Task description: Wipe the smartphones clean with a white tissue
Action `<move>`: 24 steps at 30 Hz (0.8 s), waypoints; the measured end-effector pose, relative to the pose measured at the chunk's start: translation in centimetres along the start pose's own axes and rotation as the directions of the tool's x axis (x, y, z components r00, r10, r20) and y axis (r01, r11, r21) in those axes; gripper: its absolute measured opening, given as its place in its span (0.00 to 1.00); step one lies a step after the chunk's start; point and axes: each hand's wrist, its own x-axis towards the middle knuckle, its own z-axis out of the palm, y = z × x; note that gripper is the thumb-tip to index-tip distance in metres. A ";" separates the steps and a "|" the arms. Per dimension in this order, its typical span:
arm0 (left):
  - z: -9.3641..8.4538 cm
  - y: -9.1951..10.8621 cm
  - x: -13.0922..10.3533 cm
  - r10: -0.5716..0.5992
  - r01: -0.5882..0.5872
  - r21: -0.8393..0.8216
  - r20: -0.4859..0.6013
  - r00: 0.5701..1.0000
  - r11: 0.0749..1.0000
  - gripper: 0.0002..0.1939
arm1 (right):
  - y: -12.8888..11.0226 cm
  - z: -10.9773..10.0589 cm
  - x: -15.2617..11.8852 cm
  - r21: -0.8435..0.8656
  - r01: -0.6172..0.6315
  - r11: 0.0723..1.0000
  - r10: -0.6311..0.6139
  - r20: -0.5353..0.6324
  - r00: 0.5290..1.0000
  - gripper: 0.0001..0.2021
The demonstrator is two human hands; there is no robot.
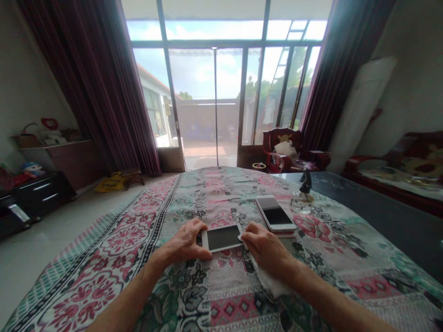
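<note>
A white smartphone (223, 238) with a dark screen lies crosswise on the patterned tablecloth in front of me. My left hand (188, 240) grips its left end, thumb at the near edge and fingers at the far edge. At the opposite end, my right hand (265, 249) is closed on a white cloth (272, 282), with its fingertips pressed to the phone's right end. The cloth hangs from under the palm onto the table, and part of it is hidden by the hand. Farther right, a second white smartphone (277, 213) lies face up on a thin reddish-edged item.
The table wears a floral tablecloth (238, 304). A clear glass object with a black top (304, 189) stands at the back right. Beyond are a dark tabletop (339, 198), a wooden armchair (282, 143) and glass doors (207, 110). A yellow item (110, 182) lies on the floor at left.
</note>
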 end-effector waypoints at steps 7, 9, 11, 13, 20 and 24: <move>-0.4 -1.4 -0.3 0.073 -0.072 -0.066 0.017 0.997 0.995 0.28 | 0.2 -0.7 -0.6 0.069 0.039 0.997 -0.040 0.012 0.999 0.11; -0.3 -1.4 -0.3 0.076 -0.075 -0.055 0.015 0.997 0.996 0.29 | 0.0 -0.9 -0.5 0.025 0.028 0.999 -0.029 0.049 0.998 0.11; -0.2 -1.4 -0.3 0.065 -0.064 -0.042 0.006 0.998 0.997 0.30 | -0.2 -1.0 -0.2 -0.054 0.028 0.998 -0.023 0.101 0.995 0.12; -0.2 -1.2 -0.3 0.063 -0.063 -0.035 -0.004 0.998 0.997 0.29 | -0.2 -1.0 0.1 -0.138 0.058 0.989 -0.039 0.137 0.990 0.12; -0.4 -1.0 -0.4 0.100 -0.101 -0.057 -0.016 0.995 0.993 0.28 | 0.5 -0.9 0.1 -0.084 0.091 0.992 -0.085 0.069 0.994 0.12; -0.4 -1.1 -0.3 0.100 -0.101 -0.048 -0.023 0.995 0.994 0.27 | 0.6 -0.8 -0.1 -0.052 0.125 0.991 -0.123 0.047 0.991 0.13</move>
